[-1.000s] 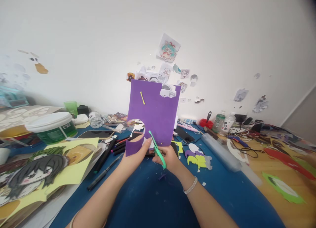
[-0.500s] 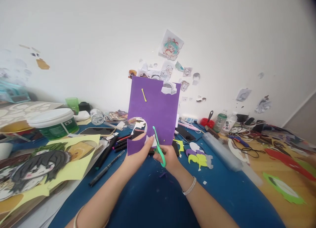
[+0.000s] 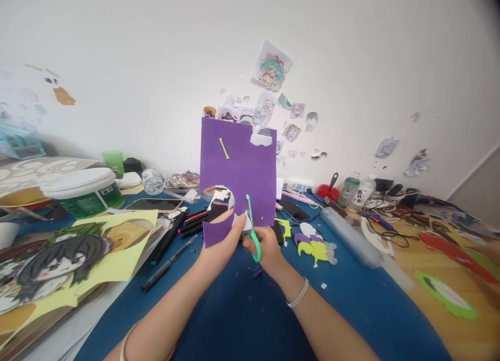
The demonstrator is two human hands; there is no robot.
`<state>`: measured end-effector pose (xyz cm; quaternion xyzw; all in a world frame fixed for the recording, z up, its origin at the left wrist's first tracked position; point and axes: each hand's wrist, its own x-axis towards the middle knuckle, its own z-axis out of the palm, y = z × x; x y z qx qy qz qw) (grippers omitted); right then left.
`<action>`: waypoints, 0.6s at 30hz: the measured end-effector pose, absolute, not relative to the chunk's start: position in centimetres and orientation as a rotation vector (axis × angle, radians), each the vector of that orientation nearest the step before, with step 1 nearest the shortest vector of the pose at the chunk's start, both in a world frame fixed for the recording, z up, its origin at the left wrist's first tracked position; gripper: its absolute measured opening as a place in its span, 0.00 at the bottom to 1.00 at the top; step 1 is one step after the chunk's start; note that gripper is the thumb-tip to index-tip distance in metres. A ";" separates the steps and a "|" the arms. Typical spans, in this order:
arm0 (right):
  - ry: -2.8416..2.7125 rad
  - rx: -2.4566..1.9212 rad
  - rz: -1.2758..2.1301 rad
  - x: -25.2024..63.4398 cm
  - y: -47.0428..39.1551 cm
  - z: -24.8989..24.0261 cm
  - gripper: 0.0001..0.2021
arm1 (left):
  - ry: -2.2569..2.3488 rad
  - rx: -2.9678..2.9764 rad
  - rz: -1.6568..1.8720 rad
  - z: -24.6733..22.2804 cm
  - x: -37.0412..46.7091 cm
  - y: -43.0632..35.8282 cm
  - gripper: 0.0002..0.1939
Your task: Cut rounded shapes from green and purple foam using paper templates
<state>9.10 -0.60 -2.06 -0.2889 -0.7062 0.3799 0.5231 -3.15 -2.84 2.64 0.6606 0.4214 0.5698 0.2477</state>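
My left hand (image 3: 224, 238) is closed on the lower part of a purple sheet (image 3: 238, 165), which stands upright in front of me. Under the left thumb, a small white paper cutout (image 3: 242, 221) lies against the sheet. The sheet has a rounded gap at its lower left and a notch in its top edge. A thin yellow strip (image 3: 224, 148) shows on its face. Green scissors (image 3: 253, 241) are in my right hand (image 3: 265, 246), its fingers around the handles. Their tips point up along the sheet, just right of the white cutout.
Several markers (image 3: 170, 262) lie left of my hands, near a phone (image 3: 151, 204). A lidded tub (image 3: 83, 191) and yellow paper with drawings (image 3: 128, 251) are farther left. To the right are coloured paper scraps (image 3: 312, 246), a clear plastic roll (image 3: 351, 238) and bottles (image 3: 363, 193).
The purple sheet has turned slightly and its top has shifted left. The scissors and the white cutout have moved a little to the right relative to the view.
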 end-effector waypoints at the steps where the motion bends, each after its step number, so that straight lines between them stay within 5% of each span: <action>1: -1.697 -0.688 0.895 9.1 -0.6 -2.1 0.26 | 1.151 1.795 1.574 2.5 -3.1 -2.8 0.12; 12: -1.742 -0.758 0.741 9.3 -0.1 -2.3 0.28 | 1.163 1.721 1.679 2.0 -2.4 -3.0 0.08; 18: -1.828 -0.710 1.051 10.2 -0.5 -1.1 0.26 | 1.205 1.793 1.490 2.7 -3.7 -2.0 0.11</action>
